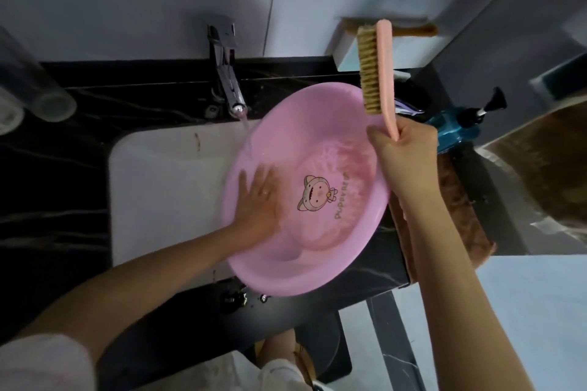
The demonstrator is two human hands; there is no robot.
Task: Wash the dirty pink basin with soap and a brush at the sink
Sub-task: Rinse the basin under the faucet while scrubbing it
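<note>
Single head-worn view, looking steeply down, close over the sink [165,187]. Pink basin [317,247] fills the centre, tap [227,79] up at 11 o'clock, wall [158,3] across 12. Left forearm [143,279] comes in from 7, right forearm [444,247] from 5. Wide lens, edges bending.

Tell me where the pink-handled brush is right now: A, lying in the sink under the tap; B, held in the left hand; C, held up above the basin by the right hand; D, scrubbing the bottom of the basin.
C: the right hand grips the brush by its handle, bristles raised clear of the basin, while the left hand lies flat inside it.
</note>
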